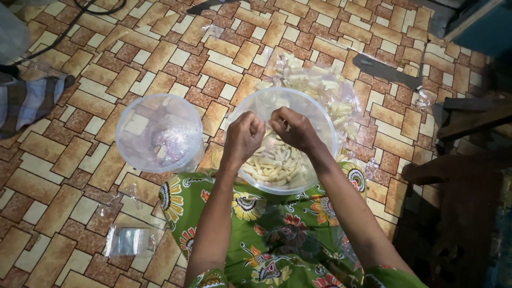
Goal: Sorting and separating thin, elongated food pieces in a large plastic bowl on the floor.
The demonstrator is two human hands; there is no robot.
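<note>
Snack sticks (pixel 274 162), pale yellow and short, fill the bottom of a clear plastic bowl (pixel 320 114) that rests against my lap on a green floral cloth (pixel 266 224). I judge them light, dry and brittle, so they are best pinched gently at mid-length, a few at a time, not squeezed.

My left hand (pixel 242 136) and my right hand (pixel 293 128) meet just above the bowl, fingers curled inward and knuckles nearly touching. Both look pinched around something small between them, but I cannot tell what it is; it may be a stick or a bit of thin plastic.

Behind the bowl lies a large clear plastic bag (pixel 333 93), open and crumpled, holding more of the same pale sticks. To the left, beside the first bowl, stands a second clear bowl (pixel 159 132), nearly empty, with a few scraps inside. Near my left knee, a small flat stack of clear plastic pouches (pixel 128 241) lies on the patterned brown and cream floor (pixel 80 96). No label or sign is readable on any package. A checked cloth (pixel 26 101) sits at the far left.
</note>
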